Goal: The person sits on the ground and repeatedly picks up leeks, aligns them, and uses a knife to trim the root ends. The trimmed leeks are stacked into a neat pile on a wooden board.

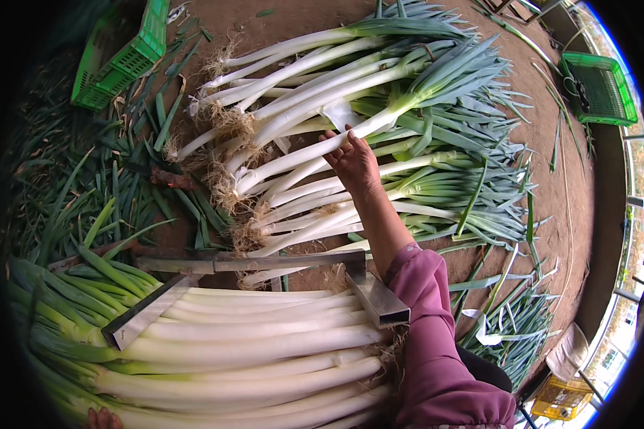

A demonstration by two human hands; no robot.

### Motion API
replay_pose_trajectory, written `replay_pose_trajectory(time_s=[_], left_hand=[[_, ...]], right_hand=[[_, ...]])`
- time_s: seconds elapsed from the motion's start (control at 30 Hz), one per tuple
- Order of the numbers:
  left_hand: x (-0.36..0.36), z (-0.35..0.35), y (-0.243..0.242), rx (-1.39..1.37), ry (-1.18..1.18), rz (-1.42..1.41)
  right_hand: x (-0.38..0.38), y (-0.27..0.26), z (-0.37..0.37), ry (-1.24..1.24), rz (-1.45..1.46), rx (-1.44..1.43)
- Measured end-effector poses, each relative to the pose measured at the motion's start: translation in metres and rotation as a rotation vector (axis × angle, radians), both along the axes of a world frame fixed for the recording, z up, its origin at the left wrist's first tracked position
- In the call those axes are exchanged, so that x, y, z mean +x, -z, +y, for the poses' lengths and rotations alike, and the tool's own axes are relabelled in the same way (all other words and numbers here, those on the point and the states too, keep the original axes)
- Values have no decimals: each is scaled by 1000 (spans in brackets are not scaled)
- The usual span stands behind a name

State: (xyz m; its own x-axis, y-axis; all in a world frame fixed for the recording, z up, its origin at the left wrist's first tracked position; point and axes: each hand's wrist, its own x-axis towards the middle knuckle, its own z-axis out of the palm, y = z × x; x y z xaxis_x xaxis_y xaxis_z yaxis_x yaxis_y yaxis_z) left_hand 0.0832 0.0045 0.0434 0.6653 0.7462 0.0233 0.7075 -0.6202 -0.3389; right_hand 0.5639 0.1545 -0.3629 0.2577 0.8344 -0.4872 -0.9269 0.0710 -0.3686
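My right hand (356, 162) reaches across to a pile of leeks and grips the white stalk of one long leek (295, 160). Its roots hang at the left and its green leaves spread to the upper right. More leeks (300, 102) with roots and soil lie around it on the ground. Of my left hand (104, 418), only the fingertips show at the bottom left edge, against a stack of white-stalked leeks (263, 343). That stack lies between the upright bars of a metal frame (290, 261). What the left fingers hold is hidden.
Cut green leaves (102, 177) cover the ground at left, beside a green plastic crate (121, 59). Another green crate (598, 88) stands at the far right near a low wall. A yellow crate (561, 398) sits at lower right, beyond more loose leaves (515, 322).
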Motion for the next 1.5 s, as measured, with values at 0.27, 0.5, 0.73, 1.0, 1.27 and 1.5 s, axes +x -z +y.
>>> replay_pose_trajectory(time_s=[0.27, 0.5, 0.73, 1.0, 1.27, 1.5], left_hand=[[3, 0, -3, 70, 79, -65], [-9, -13, 2, 204, 96, -49], [-31, -29, 21, 120, -2, -17], [-26, -27, 27, 139, -8, -124], [-25, -28, 22, 105, -24, -195], [-25, -27, 21, 111, -10, -211]], right_hand=[[50, -27, -30, 291, 62, -131], [92, -143, -37, 438, -161, -131], [43, -277, -99, 411, -381, -196], [9, -332, -281, 20, 139, 100], [47, -403, -491, 337, 267, 289], [3, -445, -434, 400, -270, 266]])
